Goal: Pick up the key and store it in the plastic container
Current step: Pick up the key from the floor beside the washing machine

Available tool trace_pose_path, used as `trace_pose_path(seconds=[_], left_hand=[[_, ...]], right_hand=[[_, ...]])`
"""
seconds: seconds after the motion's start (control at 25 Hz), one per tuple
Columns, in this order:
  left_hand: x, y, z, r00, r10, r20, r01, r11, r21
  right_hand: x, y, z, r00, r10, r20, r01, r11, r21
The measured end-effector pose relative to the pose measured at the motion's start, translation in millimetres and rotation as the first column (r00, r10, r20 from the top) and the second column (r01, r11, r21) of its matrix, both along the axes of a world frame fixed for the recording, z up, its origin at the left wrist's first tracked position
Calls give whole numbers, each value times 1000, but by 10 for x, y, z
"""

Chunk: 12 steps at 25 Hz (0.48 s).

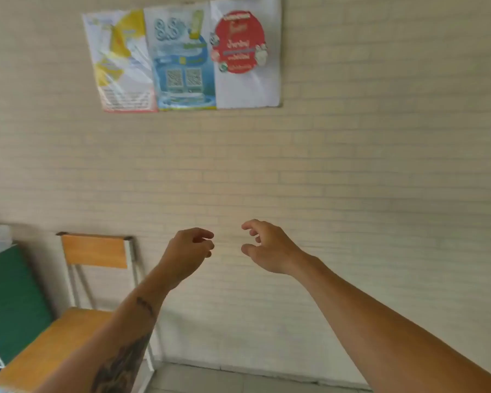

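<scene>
While both arms are raised toward a pale brick wall (352,165), nothing of the task shows as begun.

Left hand (189,251): held in mid-air, fingers loosely curled with the tips near the thumb, nothing visible between them; empty as far as can be seen.

Right hand (267,248): held in mid-air just beside the left, apart from it, fingers half-curled with a gap to the thumb; holding nothing.

Key: not in view. Its place cannot be told.

Plastic container: not in view. Its place cannot be told.

Posters (182,58): three printed sheets side by side, high on the wall, well above the hands; print blurred.

Chair (97,252): wooden back and seat on a light metal frame, lower left, against the wall, partly behind the left forearm.

Green panel (9,302): far left edge, beside the chair; what it belongs to is unclear.

Floor (238,381): grey strip along the bottom.

Progress, as judged: none. Finding the key, picking it up and placing it in the container all remain; the view would first need to drop toward whatever surface holds them.
</scene>
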<state>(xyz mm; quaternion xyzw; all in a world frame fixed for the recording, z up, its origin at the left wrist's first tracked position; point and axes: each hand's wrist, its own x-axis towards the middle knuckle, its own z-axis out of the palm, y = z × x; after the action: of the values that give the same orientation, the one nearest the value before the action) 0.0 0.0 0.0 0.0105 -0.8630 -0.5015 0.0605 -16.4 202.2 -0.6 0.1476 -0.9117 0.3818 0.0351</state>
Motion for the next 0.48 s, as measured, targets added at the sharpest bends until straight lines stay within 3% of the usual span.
trace_pose_path(seconds=[0.48], left_hand=[[-328, 3223, -727, 934, -313, 172, 297, 948, 114]], right_hand=[[282, 3151, -837, 925, -330, 190, 332, 943, 24]])
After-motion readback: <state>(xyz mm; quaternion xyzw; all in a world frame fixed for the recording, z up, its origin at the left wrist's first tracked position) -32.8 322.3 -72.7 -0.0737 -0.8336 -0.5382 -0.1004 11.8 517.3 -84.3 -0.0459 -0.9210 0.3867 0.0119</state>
